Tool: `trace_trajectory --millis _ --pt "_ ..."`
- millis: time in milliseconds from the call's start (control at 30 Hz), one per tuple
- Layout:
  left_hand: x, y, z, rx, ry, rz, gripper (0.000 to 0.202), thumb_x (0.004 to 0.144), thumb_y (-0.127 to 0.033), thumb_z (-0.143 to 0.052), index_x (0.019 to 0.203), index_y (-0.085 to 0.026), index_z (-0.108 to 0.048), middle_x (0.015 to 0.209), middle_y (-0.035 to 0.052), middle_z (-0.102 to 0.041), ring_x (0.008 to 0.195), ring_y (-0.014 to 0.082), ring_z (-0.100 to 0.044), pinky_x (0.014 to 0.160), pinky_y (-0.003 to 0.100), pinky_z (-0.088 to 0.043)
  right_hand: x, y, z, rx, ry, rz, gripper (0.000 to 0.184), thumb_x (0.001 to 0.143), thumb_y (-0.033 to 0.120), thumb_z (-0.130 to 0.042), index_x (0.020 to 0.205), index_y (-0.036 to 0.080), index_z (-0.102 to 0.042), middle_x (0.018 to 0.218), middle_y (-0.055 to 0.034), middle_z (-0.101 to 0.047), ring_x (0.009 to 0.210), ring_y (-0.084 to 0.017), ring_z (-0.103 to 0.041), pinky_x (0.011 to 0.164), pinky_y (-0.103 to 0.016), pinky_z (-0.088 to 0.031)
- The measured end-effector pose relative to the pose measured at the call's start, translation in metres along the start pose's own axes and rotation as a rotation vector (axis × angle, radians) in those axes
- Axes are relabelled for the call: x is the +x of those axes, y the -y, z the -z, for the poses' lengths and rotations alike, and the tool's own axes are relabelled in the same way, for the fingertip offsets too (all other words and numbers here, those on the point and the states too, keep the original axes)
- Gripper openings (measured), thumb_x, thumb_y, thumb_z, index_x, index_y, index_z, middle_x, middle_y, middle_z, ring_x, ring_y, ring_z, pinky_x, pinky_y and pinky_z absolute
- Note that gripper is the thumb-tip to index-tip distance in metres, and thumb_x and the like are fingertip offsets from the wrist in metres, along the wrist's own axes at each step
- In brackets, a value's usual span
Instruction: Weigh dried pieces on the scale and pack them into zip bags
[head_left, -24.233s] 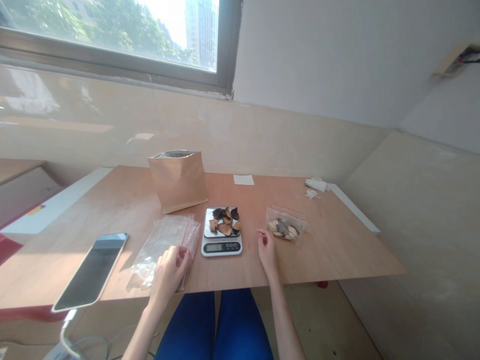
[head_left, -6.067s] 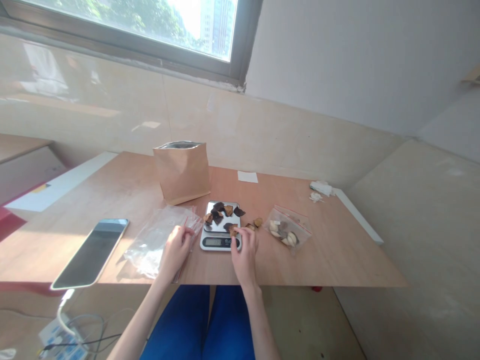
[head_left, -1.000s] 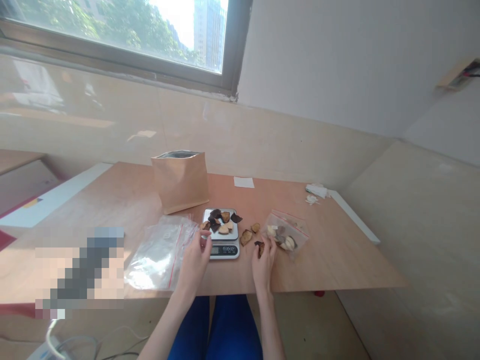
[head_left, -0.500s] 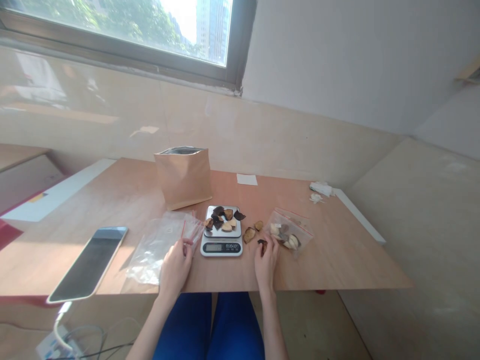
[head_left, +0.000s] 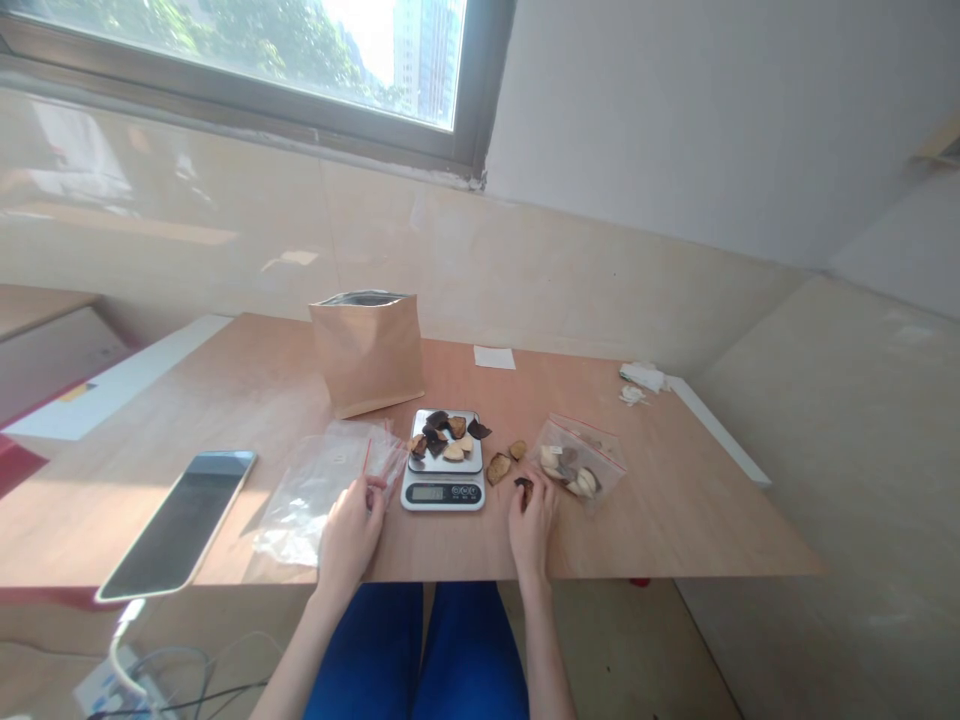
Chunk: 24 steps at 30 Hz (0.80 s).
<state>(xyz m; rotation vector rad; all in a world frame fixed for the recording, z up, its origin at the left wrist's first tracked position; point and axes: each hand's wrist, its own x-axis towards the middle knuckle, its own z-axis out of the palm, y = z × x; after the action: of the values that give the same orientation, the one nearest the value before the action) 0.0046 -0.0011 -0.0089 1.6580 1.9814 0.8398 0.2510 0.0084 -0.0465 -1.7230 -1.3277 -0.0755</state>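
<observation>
Since both hands work near the table's front edge, we keep everything within reach on the plywood table [head_left: 675, 520]. Our R hand [head_left: 531, 525] is in a narrow pinch on a dark dried slice [head_left: 524, 489], just right of the digital kitchen scale [head_left: 442, 492]. Our L hand [head_left: 349, 545] is half-curled at the red-lined edge of a clear zip bag [head_left: 315, 510], prob. steadying it; can't tell if it's gripping or only touching.

Dark & pale dried slices [head_left: 450, 440] sit on the steel platform at centre, w/ the readout uncovered, so it stays legible from our seat. Two loose slices [head_left: 498, 469] lie on the wood between the scale & a 2nd zip bag [head_left: 581, 470] of pale pieces, handy to the R hand. A kraft stand-up pouch [head_left: 367, 355] stands open behind the scale, upper centre. Our phone [head_left: 176, 525] lies lower left, well apart, clear of the work.
</observation>
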Motion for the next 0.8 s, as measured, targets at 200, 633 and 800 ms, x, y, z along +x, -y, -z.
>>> trace_trajectory --millis 200,633,800 --pt "-0.001 -0.001 0.001 0.027 -0.011 -0.011 0.017 0.086 -0.026 -0.035 0.087 -0.023 -0.052 0.08 0.0025 -0.062 0.075 0.0188 -0.058 0.062 0.027 -0.038 0.0 0.0 0.0 -0.028 0.006 0.002 0.027 0.085 0.021 -0.036 0.099 0.014 -0.058 0.106 -0.0172 -0.06 0.104 -0.027 -0.052 0.084 -0.042 -0.04" --pt "0.003 0.0 0.006 -0.019 0.06 -0.056 0.022 0.085 -0.029 -0.033 0.09 -0.022 -0.053 0.077 0.0034 -0.061 0.077 0.0217 -0.06 0.066 0.03 -0.041 0.001 0.034 0.011 -0.134 -0.07 0.118 0.036 0.092 0.024 -0.033 0.121 0.017 -0.055 0.127 -0.0177 -0.046 0.116 -0.03 -0.045 0.09 -0.047 -0.036" --pt "0.003 -0.001 0.008 0.009 0.068 -0.029 0.023 0.085 -0.029 -0.033 0.09 -0.023 -0.054 0.078 0.0028 -0.062 0.076 0.02 -0.06 0.064 0.029 -0.04 0.007 0.065 0.0 -0.097 0.085 0.27 0.045 0.094 0.03 -0.035 0.138 0.023 -0.039 0.141 -0.0168 -0.032 0.127 -0.031 -0.035 0.096 -0.05 -0.033"
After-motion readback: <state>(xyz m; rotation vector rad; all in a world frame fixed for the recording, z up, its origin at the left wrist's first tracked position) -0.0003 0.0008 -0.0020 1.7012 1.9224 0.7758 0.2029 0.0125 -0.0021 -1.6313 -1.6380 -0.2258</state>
